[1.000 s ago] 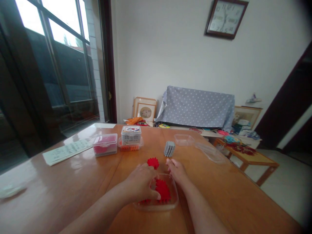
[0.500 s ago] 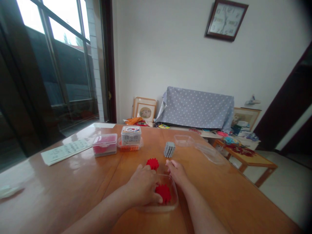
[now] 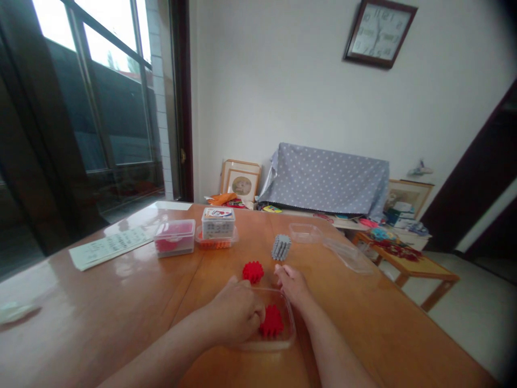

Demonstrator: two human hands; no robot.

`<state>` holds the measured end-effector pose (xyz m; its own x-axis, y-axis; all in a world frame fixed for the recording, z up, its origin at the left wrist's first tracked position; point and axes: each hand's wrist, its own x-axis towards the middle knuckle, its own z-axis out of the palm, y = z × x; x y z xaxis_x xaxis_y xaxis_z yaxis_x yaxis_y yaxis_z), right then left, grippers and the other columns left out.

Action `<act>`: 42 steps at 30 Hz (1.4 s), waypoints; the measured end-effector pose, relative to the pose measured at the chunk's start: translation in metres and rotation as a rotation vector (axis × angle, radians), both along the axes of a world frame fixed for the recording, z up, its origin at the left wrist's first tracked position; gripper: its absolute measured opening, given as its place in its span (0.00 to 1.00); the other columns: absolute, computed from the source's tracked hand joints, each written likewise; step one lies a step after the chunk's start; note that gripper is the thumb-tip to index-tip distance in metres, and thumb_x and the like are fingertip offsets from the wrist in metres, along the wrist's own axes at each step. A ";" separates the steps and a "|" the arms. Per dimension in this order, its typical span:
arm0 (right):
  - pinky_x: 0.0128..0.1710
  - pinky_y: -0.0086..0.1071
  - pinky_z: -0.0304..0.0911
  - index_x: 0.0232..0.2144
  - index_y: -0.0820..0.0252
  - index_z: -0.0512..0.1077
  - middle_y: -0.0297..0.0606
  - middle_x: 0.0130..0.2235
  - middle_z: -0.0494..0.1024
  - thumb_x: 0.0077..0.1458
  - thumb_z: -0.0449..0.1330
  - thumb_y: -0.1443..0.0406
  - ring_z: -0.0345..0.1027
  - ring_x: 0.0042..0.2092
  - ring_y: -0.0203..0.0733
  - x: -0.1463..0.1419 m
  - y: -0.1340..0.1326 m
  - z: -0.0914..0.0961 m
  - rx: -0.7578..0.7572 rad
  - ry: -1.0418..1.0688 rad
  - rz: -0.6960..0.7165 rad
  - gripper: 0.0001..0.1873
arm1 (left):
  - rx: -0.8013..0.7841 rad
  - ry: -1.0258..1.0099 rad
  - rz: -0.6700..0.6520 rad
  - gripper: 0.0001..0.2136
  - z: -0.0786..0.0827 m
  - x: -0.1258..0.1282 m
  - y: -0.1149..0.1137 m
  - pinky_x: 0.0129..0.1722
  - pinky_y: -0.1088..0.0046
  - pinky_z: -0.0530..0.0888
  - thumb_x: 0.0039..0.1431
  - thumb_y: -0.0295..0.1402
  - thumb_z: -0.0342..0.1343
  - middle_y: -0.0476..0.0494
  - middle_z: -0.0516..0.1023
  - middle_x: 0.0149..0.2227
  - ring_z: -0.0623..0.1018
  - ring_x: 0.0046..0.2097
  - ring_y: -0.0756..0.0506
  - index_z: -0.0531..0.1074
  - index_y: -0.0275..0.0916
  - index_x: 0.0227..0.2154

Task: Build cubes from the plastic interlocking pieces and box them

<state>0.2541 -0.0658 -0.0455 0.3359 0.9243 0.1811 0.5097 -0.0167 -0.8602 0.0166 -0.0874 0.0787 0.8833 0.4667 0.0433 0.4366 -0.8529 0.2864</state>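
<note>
My left hand point(image 3: 235, 314) reaches into a clear plastic tray point(image 3: 287, 337) near the table's front, its fingers curled round a red spiky piece point(image 3: 271, 322) inside. My right hand point(image 3: 293, 284) rests on the tray's far right rim, fingers bent against it. A second red spiky piece point(image 3: 253, 271) lies on the wooden table point(image 3: 121, 302) just beyond the tray. A grey spiky stack point(image 3: 280, 247) stands farther back.
A pink-filled clear box point(image 3: 175, 237), a lidded box on an orange-filled one point(image 3: 218, 228), a printed paper sheet point(image 3: 109, 246), an empty clear tray point(image 3: 305, 232) and a clear lid point(image 3: 347, 254) sit at the back. A low side table point(image 3: 420, 267) stands right.
My left hand has slid a little toward me inside the tray and closed round the red pieces. The right hand has stayed at the tray's rim.
</note>
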 end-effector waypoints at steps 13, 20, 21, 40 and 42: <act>0.24 0.28 0.53 0.29 0.58 0.72 0.31 0.22 0.70 0.60 0.47 0.41 0.63 0.24 0.37 -0.005 -0.002 0.005 0.004 0.027 -0.035 0.29 | -0.047 -0.112 0.072 0.10 -0.006 -0.003 0.005 0.43 0.67 0.65 0.53 0.28 0.52 0.52 0.82 0.31 0.76 0.38 0.45 0.79 0.47 0.28; 0.23 0.29 0.54 0.29 0.57 0.72 0.31 0.20 0.70 0.59 0.46 0.40 0.62 0.22 0.37 -0.008 -0.003 0.010 0.013 0.046 -0.043 0.30 | -0.176 -0.481 0.332 0.09 -0.027 -0.013 0.051 0.34 0.74 0.67 0.59 0.30 0.48 0.49 0.78 0.31 0.75 0.34 0.48 0.74 0.39 0.32; 0.23 0.29 0.54 0.29 0.56 0.72 0.31 0.20 0.70 0.59 0.46 0.40 0.62 0.22 0.38 -0.008 -0.004 0.010 0.015 0.047 -0.043 0.30 | -0.187 -0.520 0.365 0.09 -0.029 -0.014 0.057 0.34 0.74 0.67 0.60 0.31 0.48 0.48 0.78 0.32 0.76 0.35 0.48 0.74 0.39 0.33; 0.23 0.30 0.54 0.27 0.56 0.71 0.32 0.20 0.70 0.59 0.48 0.42 0.62 0.23 0.39 -0.010 -0.008 0.017 0.014 0.031 -0.018 0.28 | 0.054 -0.116 0.315 0.30 -0.037 0.015 0.102 0.53 0.62 0.69 0.46 0.47 0.65 0.41 0.76 0.52 0.74 0.54 0.36 0.72 0.44 0.53; 0.24 0.30 0.54 0.27 0.56 0.71 0.32 0.21 0.71 0.59 0.48 0.42 0.63 0.24 0.39 -0.010 -0.008 0.017 0.011 0.030 -0.014 0.28 | 0.053 -0.093 0.318 0.30 -0.036 0.018 0.103 0.52 0.62 0.69 0.45 0.47 0.65 0.41 0.77 0.52 0.74 0.54 0.35 0.72 0.44 0.52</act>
<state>0.2446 -0.0735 -0.0281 0.3548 0.9173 0.1811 0.4832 -0.0140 -0.8754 0.0343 0.0159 0.0429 0.6847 0.7136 0.1485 0.6577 -0.6927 0.2959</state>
